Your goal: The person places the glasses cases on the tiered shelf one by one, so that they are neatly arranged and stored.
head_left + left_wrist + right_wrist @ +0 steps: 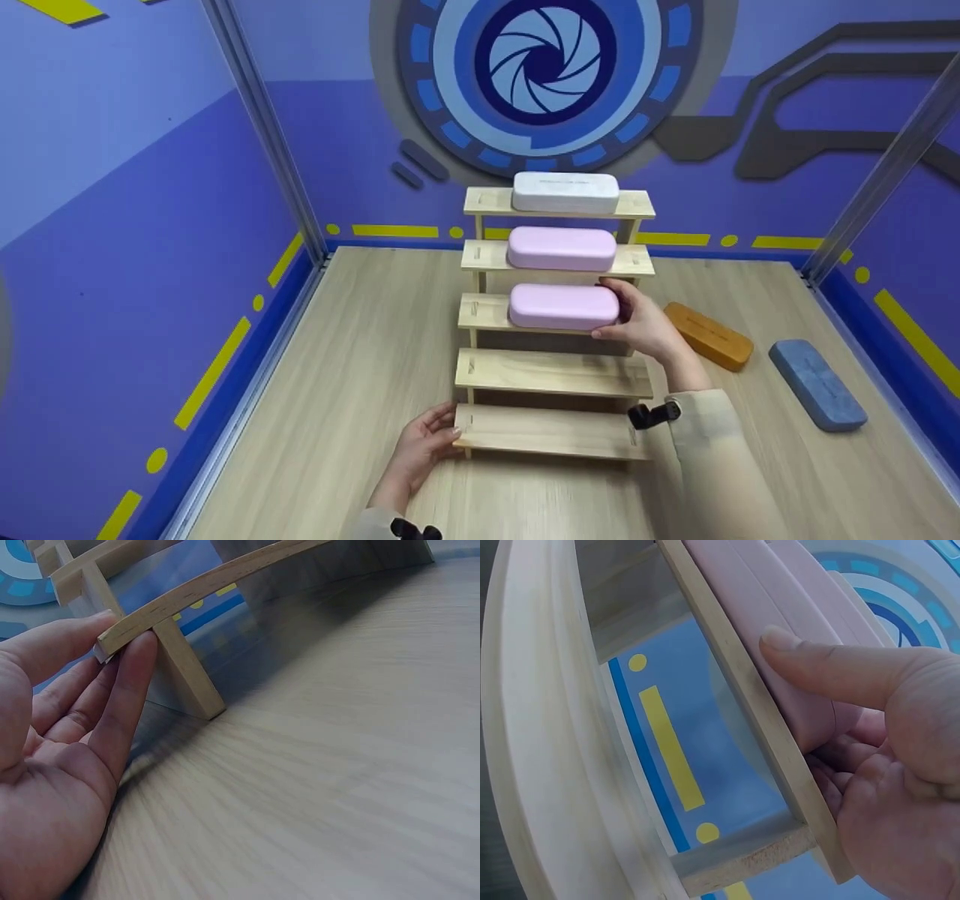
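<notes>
A wooden stepped display rack (551, 433) stands in the middle of the table. On its third step from the top lies a pink glasses case (564, 306), its right end gripped by my right hand (643, 324). In the right wrist view the thumb (817, 671) lies along the front of that case and the fingers are partly hidden behind its end. My left hand (420, 450) pinches the left end of the lowest step, thumb above and fingers beneath, as the left wrist view shows. Another pink case (561, 249) sits one step higher, and a white case (565, 193) on the top step.
To the right of the rack, an orange-brown case (708, 336) and a grey-blue case (817, 385) lie on the wood-grain table (360, 330). Blue and purple panels (150, 225) with yellow marks and metal corner posts enclose the table at the back and sides.
</notes>
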Motion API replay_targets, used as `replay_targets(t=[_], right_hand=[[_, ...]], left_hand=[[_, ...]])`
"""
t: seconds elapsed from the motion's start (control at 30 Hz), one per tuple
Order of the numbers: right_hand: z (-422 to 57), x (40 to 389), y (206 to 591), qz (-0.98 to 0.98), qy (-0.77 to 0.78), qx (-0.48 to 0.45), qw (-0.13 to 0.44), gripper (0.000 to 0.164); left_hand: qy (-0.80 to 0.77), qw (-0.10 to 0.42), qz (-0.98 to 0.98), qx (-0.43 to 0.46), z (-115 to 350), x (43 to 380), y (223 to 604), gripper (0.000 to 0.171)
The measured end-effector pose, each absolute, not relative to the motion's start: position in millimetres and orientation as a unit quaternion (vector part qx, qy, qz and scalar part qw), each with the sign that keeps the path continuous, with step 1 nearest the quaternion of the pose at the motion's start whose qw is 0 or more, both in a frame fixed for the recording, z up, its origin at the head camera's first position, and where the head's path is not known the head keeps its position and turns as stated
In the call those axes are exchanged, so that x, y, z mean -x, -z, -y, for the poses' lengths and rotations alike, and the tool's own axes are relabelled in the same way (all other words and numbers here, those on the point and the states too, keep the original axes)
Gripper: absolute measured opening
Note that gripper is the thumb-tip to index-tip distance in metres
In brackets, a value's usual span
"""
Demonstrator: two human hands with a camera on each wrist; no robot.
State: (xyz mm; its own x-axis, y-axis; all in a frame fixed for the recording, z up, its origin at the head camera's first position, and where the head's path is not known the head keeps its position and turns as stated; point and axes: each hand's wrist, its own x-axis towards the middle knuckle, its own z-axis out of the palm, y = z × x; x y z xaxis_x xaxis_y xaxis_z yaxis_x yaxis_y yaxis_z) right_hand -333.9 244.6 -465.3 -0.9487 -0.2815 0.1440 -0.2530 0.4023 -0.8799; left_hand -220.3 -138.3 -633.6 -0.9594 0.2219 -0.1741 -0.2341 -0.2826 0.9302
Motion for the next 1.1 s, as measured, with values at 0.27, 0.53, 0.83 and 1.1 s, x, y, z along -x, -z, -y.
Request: replay_targets(t=[0.27,0.53,0.83,1.1], right_hand=[[-253.4,326.4,465.5,-0.823,0.548,0.144,0.030,0.091],[-268.1,310.9,466.0,-0.806,0.576,0.136,0.023,0.088],[-293.0,289.0,473.3,-0.779,0.611,0.142,-0.003,0.083],[-324.7,269.1,483.3,-0.750,0.643,0.144,-0.056,0.075]], left_hand=[[-0.800,0.141,-0.584,0.000,138.4,220.1,636.1,0.069],[-0.793,0.137,-0.593,0.002,138.6,219.2,635.6,0.071],[-0.801,0.140,-0.581,0.012,138.0,219.3,636.6,0.069],[-0.807,0.139,-0.574,0.008,138.2,219.3,636.3,0.067]])
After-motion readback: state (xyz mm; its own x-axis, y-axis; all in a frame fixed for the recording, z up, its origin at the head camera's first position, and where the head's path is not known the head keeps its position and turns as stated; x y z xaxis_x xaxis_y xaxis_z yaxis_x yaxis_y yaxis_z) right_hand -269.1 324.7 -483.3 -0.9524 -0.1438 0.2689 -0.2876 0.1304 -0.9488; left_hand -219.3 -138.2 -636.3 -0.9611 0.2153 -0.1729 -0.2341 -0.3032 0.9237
